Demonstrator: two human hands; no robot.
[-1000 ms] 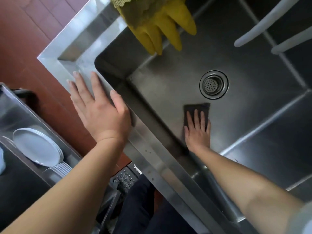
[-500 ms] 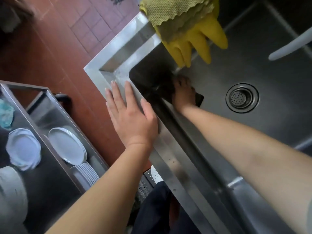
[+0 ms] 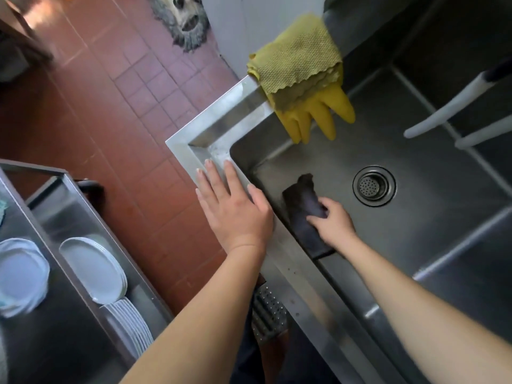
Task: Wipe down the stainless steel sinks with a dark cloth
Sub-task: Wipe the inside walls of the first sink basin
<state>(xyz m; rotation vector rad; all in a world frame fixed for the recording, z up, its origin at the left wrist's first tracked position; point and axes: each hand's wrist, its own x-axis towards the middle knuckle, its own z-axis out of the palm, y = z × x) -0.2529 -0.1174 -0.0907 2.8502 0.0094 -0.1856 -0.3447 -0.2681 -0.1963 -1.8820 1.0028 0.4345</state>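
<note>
sink (image 3: 415,245) near wall | right hand (image 3: 333,224) grips dark cloth (image 3: 303,209) | left hand (image 3: 235,209) flat on rim

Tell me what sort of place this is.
Probably a commercial kitchen's dishwashing area: a deep stainless steel sink, stacks of white plates on a metal cart, and yellow rubber gloves draped over the sink's rim.

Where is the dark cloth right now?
In the head view, the dark cloth lies against the sink's near-left inner wall, under the right hand, left of the drain.
</note>
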